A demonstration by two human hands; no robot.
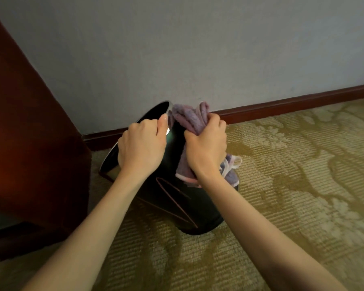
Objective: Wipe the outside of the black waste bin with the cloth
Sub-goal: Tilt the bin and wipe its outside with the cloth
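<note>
At the far left stands a dark reddish wooden cabinet point(29, 143), its side running down to the patterned carpet point(292, 185). Just beside it, on the carpet and close to the grey wall point(198, 49) and its brown skirting board point(282, 102), is the black waste bin point(177, 206) — tipped toward the cabinet so its open mouth faces left and up, its base still on the floor.

The left hand point(142, 147) grips the bin's rim, thumb on the outside near a bright glint, the other fingers curled over the edge and out of sight; it is clamped on the rim and seems to be steadying the tilt. To its right, the right hand point(206, 147) is closed in a fist around a bunched purple cloth point(190, 118), pressing it against the bin's upper outer wall. Part of the cloth sticks up above the knuckles, and a pale-edged tail with a loop hangs below the wrist.

The wipe looks to be in progress, high on the side facing the wall. The risks, as I judge them: the glossy bin could slip or roll out of the left hand's hold if the right hand pushes hard, since it balances on the edge of its base. The cloth is also wadded — little of it meets the surface, so patches may be missed, and the dangling tail could catch under the bin.
</note>
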